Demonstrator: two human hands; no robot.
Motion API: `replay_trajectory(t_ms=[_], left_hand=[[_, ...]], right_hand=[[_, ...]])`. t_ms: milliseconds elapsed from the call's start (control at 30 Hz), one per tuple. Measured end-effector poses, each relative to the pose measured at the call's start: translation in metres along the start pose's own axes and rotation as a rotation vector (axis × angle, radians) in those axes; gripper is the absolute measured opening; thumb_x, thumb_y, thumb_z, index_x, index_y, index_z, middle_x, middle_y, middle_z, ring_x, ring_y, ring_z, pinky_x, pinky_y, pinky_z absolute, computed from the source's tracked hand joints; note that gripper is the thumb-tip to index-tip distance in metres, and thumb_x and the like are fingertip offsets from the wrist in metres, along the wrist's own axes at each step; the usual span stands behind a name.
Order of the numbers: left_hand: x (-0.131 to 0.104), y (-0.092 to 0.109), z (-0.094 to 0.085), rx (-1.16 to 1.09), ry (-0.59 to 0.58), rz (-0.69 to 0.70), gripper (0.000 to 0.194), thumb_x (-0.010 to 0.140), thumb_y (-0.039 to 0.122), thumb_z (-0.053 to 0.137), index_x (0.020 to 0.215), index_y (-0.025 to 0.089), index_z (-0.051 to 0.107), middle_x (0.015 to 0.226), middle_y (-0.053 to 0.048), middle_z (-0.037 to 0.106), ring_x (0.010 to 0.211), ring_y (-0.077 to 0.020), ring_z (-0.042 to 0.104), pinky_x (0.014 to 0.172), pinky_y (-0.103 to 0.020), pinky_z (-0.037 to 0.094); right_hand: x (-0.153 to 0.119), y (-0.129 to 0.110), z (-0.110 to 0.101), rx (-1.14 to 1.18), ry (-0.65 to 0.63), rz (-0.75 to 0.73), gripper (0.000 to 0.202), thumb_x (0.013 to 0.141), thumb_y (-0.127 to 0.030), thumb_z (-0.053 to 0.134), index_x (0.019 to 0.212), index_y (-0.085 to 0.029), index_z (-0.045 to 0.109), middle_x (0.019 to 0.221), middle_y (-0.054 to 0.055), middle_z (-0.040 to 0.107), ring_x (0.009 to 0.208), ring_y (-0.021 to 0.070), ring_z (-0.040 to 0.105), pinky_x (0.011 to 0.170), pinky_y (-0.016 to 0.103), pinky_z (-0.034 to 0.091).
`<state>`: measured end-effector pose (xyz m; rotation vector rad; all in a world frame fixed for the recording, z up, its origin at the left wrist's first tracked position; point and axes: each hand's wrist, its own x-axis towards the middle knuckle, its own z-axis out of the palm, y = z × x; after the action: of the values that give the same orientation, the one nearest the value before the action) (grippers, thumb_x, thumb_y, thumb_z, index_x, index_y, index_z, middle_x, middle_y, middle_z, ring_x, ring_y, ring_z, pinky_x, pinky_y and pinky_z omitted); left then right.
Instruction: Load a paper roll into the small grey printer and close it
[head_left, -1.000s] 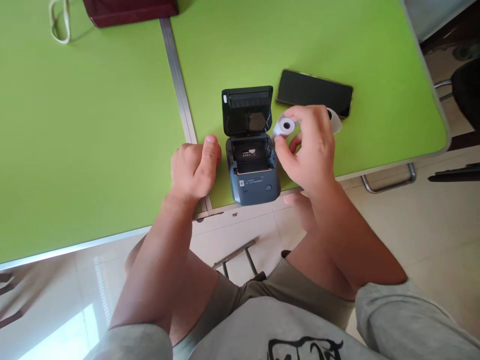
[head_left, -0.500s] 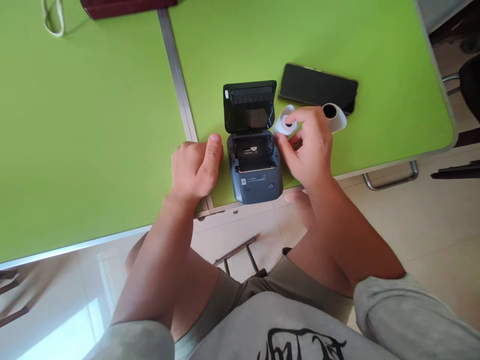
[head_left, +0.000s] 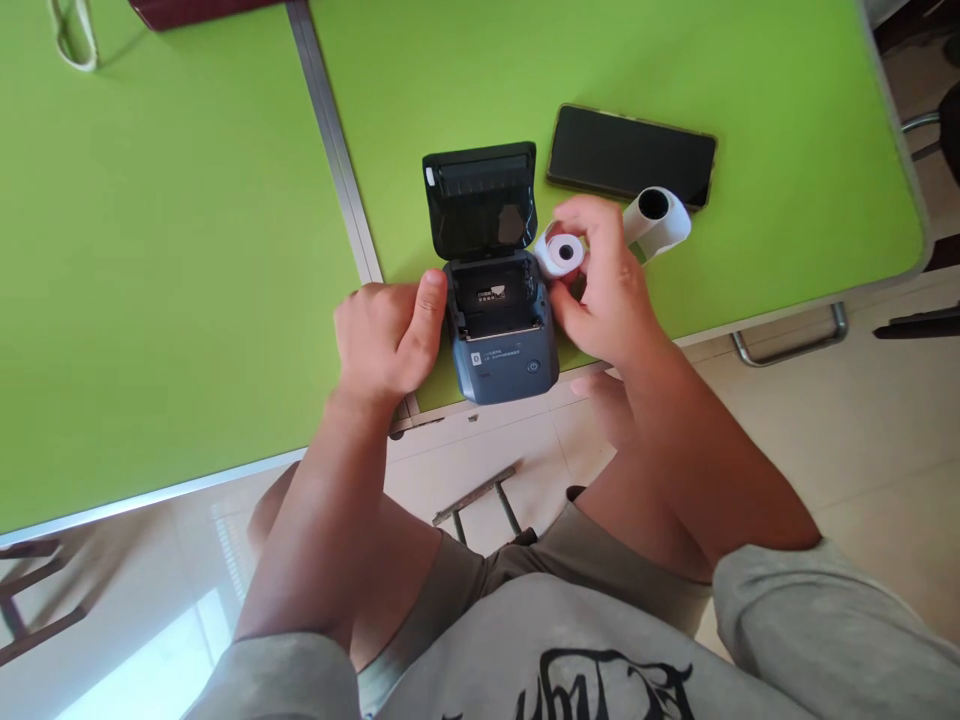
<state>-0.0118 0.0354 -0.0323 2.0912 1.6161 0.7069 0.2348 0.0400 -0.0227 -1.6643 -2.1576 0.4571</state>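
A small dark blue label printer (head_left: 504,370) stands near the table's front edge, its black lid (head_left: 480,200) swung up and its paper bay exposed. My left hand (head_left: 390,335) is curled into a fist against the printer's left side, thumb upward and nothing visible in the fingers. At the right of the printer, my right hand (head_left: 604,280) grips a white paper roll (head_left: 559,252) between thumb and fingers. The roll's core hole faces up, close to the bay. Just beyond that hand stands a second white roll (head_left: 671,225) with a wide dark core.
Behind the rolls lies a black phone (head_left: 630,150). A metal seam strip (head_left: 330,130) crosses the green table (head_left: 187,250). At the far left are a dark red box (head_left: 195,8) and a pale cord loop (head_left: 75,45).
My right hand has closed around the paper roll and turned it so its core end shows. My left hand now meets the printer's side. The view has shifted slightly.
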Motion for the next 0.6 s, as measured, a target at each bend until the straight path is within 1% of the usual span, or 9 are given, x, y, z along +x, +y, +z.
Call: replay_trajectory(t_ms=[67,233,300,367,433,500,600], left_hand=[[0.0,0.003,0.001,0.058,0.027,-0.026,0.066,0.107,0.055,0.035,0.051,0.022,0.045,0.049,-0.001,0.036,0.051,-0.0141,0.024,0.062,-0.036,0.018],[0.0,0.006,0.002,0.073,0.029,-0.057,0.064,0.106,0.051,0.038,0.05,0.021,0.046,0.05,-0.001,0.036,0.052,-0.0145,0.027,0.063,-0.035,0.018],[0.0,0.005,0.002,0.06,0.018,-0.065,0.063,0.106,0.05,0.039,0.051,0.022,0.046,0.052,-0.001,0.035,0.053,-0.0148,0.028,0.064,-0.036,0.018],[-0.001,0.005,0.003,0.039,0.028,-0.06,0.062,0.107,0.05,0.038,0.053,0.022,0.046,0.053,0.0,0.034,0.054,-0.015,0.028,0.065,-0.036,0.018],[-0.001,0.006,0.003,0.035,0.042,-0.053,0.061,0.107,0.051,0.038,0.054,0.022,0.045,0.053,0.0,0.033,0.054,-0.0149,0.028,0.064,-0.036,0.018],[-0.001,0.01,0.002,0.07,0.03,-0.068,0.062,0.107,0.051,0.038,0.053,0.022,0.043,0.052,0.0,0.032,0.053,-0.0146,0.028,0.064,-0.036,0.018],[0.002,0.021,-0.003,0.149,-0.053,-0.171,0.061,0.107,0.047,0.036,0.052,0.022,0.042,0.054,-0.001,0.032,0.054,-0.0151,0.03,0.063,-0.036,0.021]], right_hand=[[0.0,0.0,0.0,-0.005,-0.003,-0.002,0.065,0.089,-0.007,0.05,0.15,-0.03,0.042,0.14,0.01,0.064,0.118,0.0273,0.067,0.095,0.045,0.059],[0.0,-0.001,0.0,-0.001,0.013,0.046,0.049,0.094,-0.014,0.052,0.139,-0.032,0.053,0.144,0.011,0.06,0.112,0.0272,0.069,0.089,0.044,0.059],[0.0,0.0,0.0,0.01,0.029,0.053,0.05,0.094,-0.015,0.052,0.142,-0.031,0.05,0.144,0.011,0.06,0.111,0.0269,0.069,0.087,0.042,0.06],[-0.001,0.001,0.002,0.05,0.043,0.064,0.057,0.094,-0.014,0.05,0.147,-0.031,0.042,0.144,0.011,0.061,0.102,0.0243,0.071,0.084,0.04,0.059],[-0.001,0.004,0.004,0.121,0.062,0.066,0.061,0.093,-0.013,0.049,0.151,-0.03,0.035,0.142,0.011,0.063,0.088,0.0206,0.071,0.08,0.039,0.059],[-0.001,0.008,0.008,0.209,0.098,0.034,0.06,0.093,-0.014,0.05,0.149,-0.03,0.035,0.135,0.01,0.066,0.079,0.0188,0.07,0.078,0.039,0.058],[0.001,0.015,0.014,0.338,0.148,-0.055,0.055,0.091,-0.019,0.058,0.142,-0.032,0.04,0.124,0.007,0.07,0.075,0.0187,0.068,0.073,0.038,0.057]])
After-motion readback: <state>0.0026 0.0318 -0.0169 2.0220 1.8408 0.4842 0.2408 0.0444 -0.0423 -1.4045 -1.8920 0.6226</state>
